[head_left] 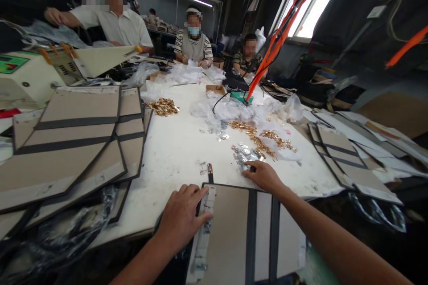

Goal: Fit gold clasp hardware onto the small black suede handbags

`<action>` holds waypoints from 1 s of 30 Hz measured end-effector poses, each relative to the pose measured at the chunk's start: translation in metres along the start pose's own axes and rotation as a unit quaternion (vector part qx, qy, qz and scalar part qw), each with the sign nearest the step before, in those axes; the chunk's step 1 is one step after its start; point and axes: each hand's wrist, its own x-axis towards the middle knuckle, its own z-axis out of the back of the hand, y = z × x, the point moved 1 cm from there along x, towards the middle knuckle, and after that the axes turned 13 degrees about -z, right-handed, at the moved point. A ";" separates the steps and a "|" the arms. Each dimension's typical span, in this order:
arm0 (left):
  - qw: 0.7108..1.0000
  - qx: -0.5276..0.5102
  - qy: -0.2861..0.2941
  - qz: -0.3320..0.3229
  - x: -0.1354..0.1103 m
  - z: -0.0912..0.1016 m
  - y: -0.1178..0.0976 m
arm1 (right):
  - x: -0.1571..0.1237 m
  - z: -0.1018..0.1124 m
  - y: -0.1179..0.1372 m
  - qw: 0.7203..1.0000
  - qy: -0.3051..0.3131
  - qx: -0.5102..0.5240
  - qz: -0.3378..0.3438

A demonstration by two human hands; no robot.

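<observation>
Your left hand (pixel 183 213) rests loosely spread, fingertips on the white strip (pixel 202 249) along the left side of the panel (pixel 234 231), which lies before you at the near edge of the desk (pixel 177 156). Your right hand (pixel 262 176) is half curled at the silver clips (pixel 241 155); whether it pinches one, I cannot tell. The panel should be light and stiff: hold its sides. The clips look slippery. White desktop separates them from the left stack (pixel 76 127).
</observation>
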 end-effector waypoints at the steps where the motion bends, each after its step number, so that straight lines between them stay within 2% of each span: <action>1: 1.000 -0.002 0.000 0.000 0.000 0.000 -0.001 | 0.001 -0.005 0.004 1.000 0.005 -0.008 0.001; 6: 1.000 -0.016 -0.002 -0.009 -0.003 0.002 -0.004 | 0.011 -0.014 0.011 1.000 0.023 -0.018 -0.012; 9: 1.000 -0.025 -0.007 -0.014 -0.004 0.004 -0.003 | 0.009 -0.004 0.012 0.999 0.030 -0.001 -0.020; 12: 0.999 -0.037 -0.010 -0.018 -0.005 0.005 -0.001 | -0.006 0.009 0.026 0.998 0.043 0.028 -0.021; 14: 0.999 -0.043 -0.011 -0.020 -0.005 0.005 0.000 | -0.024 0.012 0.045 0.993 0.080 0.083 -0.028; 16: 0.999 -0.044 -0.013 -0.019 -0.005 0.006 0.001 | -0.044 0.007 0.066 0.976 0.146 0.157 -0.044; 18: 0.999 -0.043 -0.015 -0.018 -0.005 0.007 0.001 | -0.060 -0.006 0.085 0.952 0.214 0.212 -0.057; 20: 0.999 -0.043 -0.015 -0.016 -0.005 0.008 0.000 | -0.070 -0.023 0.097 0.941 0.248 0.224 -0.060; 24: 0.999 -0.047 -0.014 -0.013 -0.006 0.008 0.000 | -0.075 -0.044 0.098 0.958 0.209 0.190 -0.052; 26: 0.999 -0.050 -0.015 -0.012 -0.006 0.009 0.000 | -0.076 -0.045 0.095 0.968 0.185 0.162 -0.045; 30: 0.998 -0.056 -0.014 -0.012 -0.005 0.010 0.001 | -0.080 -0.041 0.097 0.975 0.180 0.128 -0.034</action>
